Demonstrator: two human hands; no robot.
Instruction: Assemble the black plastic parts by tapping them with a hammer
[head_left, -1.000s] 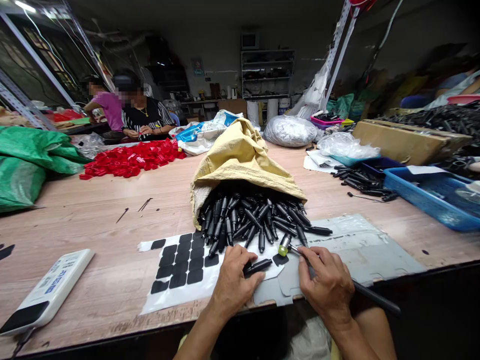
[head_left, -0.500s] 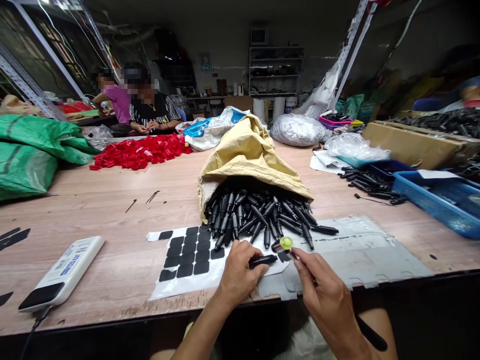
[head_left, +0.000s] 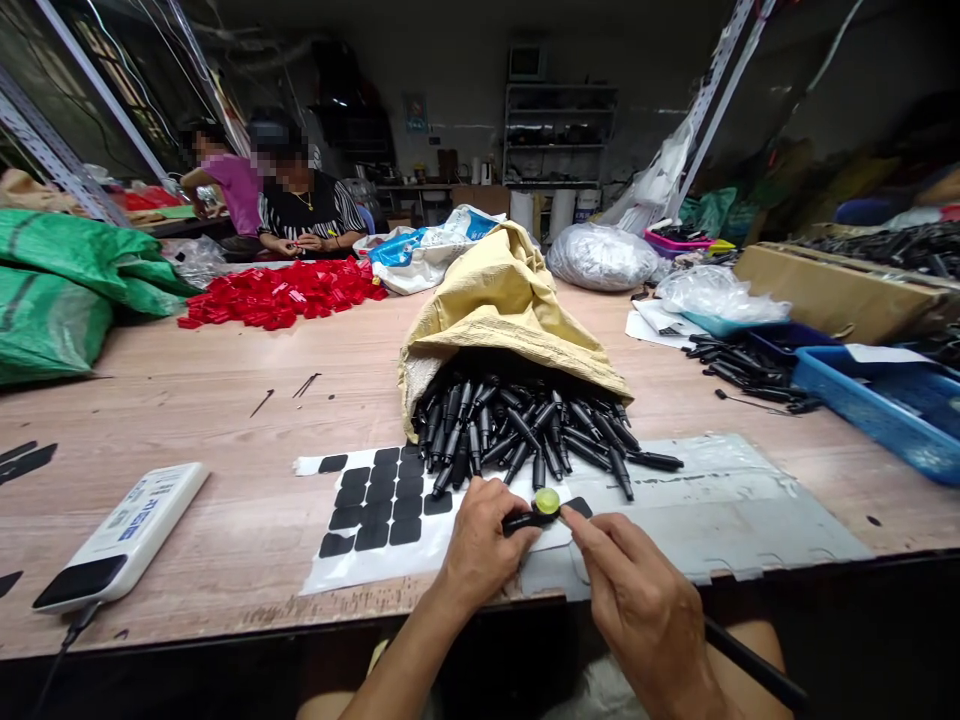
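My left hand (head_left: pixel 484 525) is closed around a black pen-shaped tube (head_left: pixel 517 522), held level above the table's front edge. From the right, my right hand (head_left: pixel 637 590) pinches a small piece with a round yellow-green disc (head_left: pixel 547 501). This disc is at the tube's right end and seems to touch it; my fingers hide most of the rest. A long black rod (head_left: pixel 754 665) sticks out behind my right wrist; whether it belongs to the held piece, I cannot tell. Behind my hands, many similar black tubes (head_left: pixel 525 425) spill from a yellow woven sack (head_left: pixel 506 290).
A white sheet of black square stickers (head_left: pixel 375 510) lies left of my hands, a grey plastic sheet (head_left: pixel 712 500) right. Further out are a white power bank (head_left: pixel 124 535), a blue basket (head_left: pixel 877 400), red parts (head_left: pixel 281 292) and a green sack (head_left: pixel 52 300). Two people sit across the table.
My right hand has moved left and brought the yellow-green disc to the end of the tube. My left hand keeps its grip in nearly the same place. The view has shifted slightly.
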